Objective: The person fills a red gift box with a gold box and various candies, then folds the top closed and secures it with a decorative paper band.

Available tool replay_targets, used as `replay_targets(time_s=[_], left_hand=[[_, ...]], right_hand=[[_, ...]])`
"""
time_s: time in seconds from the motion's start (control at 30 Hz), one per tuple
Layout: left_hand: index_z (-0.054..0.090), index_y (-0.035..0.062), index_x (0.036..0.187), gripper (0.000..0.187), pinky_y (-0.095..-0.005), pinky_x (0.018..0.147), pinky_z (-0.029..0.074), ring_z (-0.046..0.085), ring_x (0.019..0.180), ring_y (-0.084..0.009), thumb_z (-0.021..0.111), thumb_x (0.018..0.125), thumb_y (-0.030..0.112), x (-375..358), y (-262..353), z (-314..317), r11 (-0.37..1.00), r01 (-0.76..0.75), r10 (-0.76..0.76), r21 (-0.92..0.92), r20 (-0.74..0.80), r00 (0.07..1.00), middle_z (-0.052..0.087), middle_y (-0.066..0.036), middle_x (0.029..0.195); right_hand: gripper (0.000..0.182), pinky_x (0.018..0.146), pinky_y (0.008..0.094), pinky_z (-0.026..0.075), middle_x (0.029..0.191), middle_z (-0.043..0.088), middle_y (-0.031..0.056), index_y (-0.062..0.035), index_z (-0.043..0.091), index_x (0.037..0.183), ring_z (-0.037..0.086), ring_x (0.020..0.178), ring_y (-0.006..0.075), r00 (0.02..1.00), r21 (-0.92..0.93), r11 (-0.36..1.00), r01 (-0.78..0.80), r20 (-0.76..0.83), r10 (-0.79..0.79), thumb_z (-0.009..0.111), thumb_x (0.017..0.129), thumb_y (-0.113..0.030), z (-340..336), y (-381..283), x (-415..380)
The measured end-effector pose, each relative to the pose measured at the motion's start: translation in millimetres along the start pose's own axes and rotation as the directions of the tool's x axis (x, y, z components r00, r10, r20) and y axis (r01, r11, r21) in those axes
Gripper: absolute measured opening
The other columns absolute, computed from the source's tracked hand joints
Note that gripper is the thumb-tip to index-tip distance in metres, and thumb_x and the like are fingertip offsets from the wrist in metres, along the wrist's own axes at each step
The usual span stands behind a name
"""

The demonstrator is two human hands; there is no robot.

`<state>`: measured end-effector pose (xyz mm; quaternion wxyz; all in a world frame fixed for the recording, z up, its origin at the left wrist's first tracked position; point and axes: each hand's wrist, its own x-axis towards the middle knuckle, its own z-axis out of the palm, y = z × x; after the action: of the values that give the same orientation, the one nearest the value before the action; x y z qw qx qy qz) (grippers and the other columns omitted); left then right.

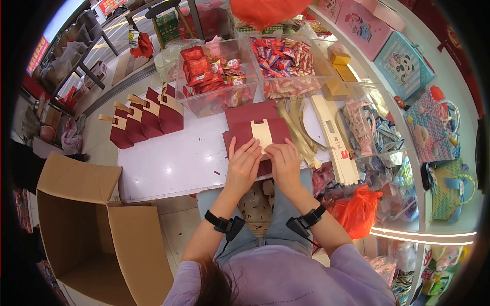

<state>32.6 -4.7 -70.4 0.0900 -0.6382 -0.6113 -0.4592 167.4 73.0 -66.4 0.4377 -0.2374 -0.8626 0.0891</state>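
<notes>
My left hand (243, 166) and my right hand (285, 166) meet at the near edge of a flat maroon gift bag (244, 131). Between them a cream paper band (262, 134) with a dark slot runs down the middle of the bag. The fingers of both hands are closed on the band's lower end, with the thumbs partly hidden. More maroon card (250, 111) lies flat beneath and behind this bag. To the right are a stack of cream printed bands (334, 143) and loose gold ribbon strips (294, 127).
Finished maroon bags with cream handles (170, 115) stand at the table's left. Clear bins of red packets (199, 71) and wrapped candies (280, 53) line the back. An open cardboard box (76, 229) sits at left, a red plastic bag (357, 209) at right.
</notes>
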Motion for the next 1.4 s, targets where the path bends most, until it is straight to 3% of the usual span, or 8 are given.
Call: replay_targets(time_s=[0.67,0.93,1.4], left_hand=[[0.068,-0.0003,0.100,0.017,-0.0576,0.113,0.031,0.065,0.113,-0.0284,0.070,0.083,0.001,1,4,-1,0.999,0.046,-0.046,-0.013,-0.004,0.999,0.071,-0.013,0.112],[0.068,-0.0011,0.096,0.013,-0.0571,0.112,0.032,0.066,0.112,-0.0282,0.070,0.083,0.001,1,6,0,0.998,0.061,-0.062,-0.021,-0.023,0.998,0.072,-0.013,0.111],[0.068,-0.0038,0.095,0.011,-0.0596,0.112,0.032,0.064,0.111,-0.0285,0.069,0.085,0.001,0,4,2,1.000,0.018,-0.018,0.005,-0.034,0.999,0.071,-0.014,0.109]], right_hand=[[0.014,0.100,0.0474,0.046,0.094,0.063,0.0075,-0.0041,0.063,0.095,0.062,0.090,0.0261,1.000,0.029,0.999,-0.021,-0.013,0.021,0.065,0.081,-0.002,2,1,6],[0.017,0.098,0.0476,0.048,0.097,0.064,0.0105,-0.0016,0.064,0.097,0.063,0.094,0.0293,1.000,0.144,0.990,-0.001,0.025,-0.002,0.066,0.080,0.000,-9,8,7],[0.017,0.092,0.0439,0.050,0.098,0.064,0.0126,0.0007,0.064,0.097,0.061,0.094,0.0328,1.000,0.089,0.996,0.016,-0.012,-0.015,0.067,0.080,-0.001,-6,4,5]])
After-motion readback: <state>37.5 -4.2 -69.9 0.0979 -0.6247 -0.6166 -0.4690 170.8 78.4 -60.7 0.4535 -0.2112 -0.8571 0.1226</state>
